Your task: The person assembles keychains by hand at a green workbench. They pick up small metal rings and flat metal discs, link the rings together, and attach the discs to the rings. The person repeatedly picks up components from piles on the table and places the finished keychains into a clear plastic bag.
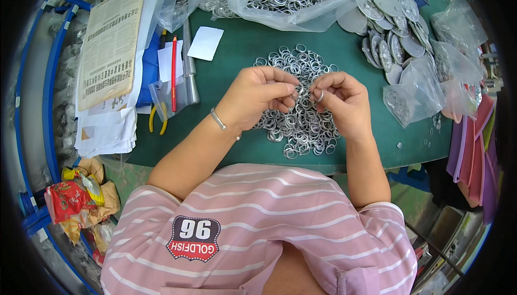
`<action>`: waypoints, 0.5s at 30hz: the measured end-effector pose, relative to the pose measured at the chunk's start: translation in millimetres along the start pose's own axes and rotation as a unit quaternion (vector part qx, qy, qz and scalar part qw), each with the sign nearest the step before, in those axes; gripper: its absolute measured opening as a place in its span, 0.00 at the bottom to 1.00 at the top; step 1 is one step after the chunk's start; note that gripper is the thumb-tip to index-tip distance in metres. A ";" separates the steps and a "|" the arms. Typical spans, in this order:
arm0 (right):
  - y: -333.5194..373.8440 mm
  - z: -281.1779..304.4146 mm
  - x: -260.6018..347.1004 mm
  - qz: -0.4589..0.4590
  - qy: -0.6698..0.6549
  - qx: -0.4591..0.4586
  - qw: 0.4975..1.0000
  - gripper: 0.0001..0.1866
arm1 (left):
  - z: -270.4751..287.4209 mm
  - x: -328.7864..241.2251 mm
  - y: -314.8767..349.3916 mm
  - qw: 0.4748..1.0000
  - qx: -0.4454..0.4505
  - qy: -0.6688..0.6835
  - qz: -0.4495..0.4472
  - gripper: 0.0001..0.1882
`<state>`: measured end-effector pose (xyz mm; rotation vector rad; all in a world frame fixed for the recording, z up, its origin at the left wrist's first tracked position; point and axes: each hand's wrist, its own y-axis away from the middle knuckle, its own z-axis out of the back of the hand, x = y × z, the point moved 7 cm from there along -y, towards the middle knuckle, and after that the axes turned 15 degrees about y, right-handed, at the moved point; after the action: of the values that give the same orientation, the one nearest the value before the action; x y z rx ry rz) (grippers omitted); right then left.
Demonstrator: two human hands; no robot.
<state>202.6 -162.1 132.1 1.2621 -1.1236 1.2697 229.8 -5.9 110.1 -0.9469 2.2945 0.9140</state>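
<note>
A heap of silver metal rings (301, 128) lies on the green tabletop in front of me. Both my hands are raised over it, close together. My right hand (344, 103) pinches a silver ring (320, 96) between thumb and fingers. My left hand (258, 94), with a silver bangle on its wrist, is closed, the thumb pressed to the fingertips. Something small and shiny shows at those fingertips, too little of it visible to name. Some rings are hidden under my hands.
A clear plastic bag (285, 20) full of rings sits at the back. Round metal discs (388, 4) are piled far right, near small plastic bags (414, 87). Papers (107, 128), a red pencil (174, 74), yellow-handled pliers (152, 120) and a ridged metal rod (190, 74) lie left.
</note>
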 end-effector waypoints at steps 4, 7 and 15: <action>1.7 -13.5 19.0 0.103 0.071 0.004 0.992 0.08 | -4.5 8.7 4.7 0.990 0.032 0.108 0.083 0.06; 1.6 -24.9 41.2 0.157 0.218 0.005 0.963 0.10 | -4.1 9.0 6.6 0.987 0.055 0.121 0.090 0.05; -8.5 -27.2 157.6 0.537 0.457 -0.181 0.686 0.12 | 12.5 -34.9 12.1 0.984 -0.051 -0.114 -0.126 0.11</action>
<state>212.5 -129.1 288.5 -0.5670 -1.2011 1.9987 245.3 24.4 129.2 -1.0876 1.9021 0.9820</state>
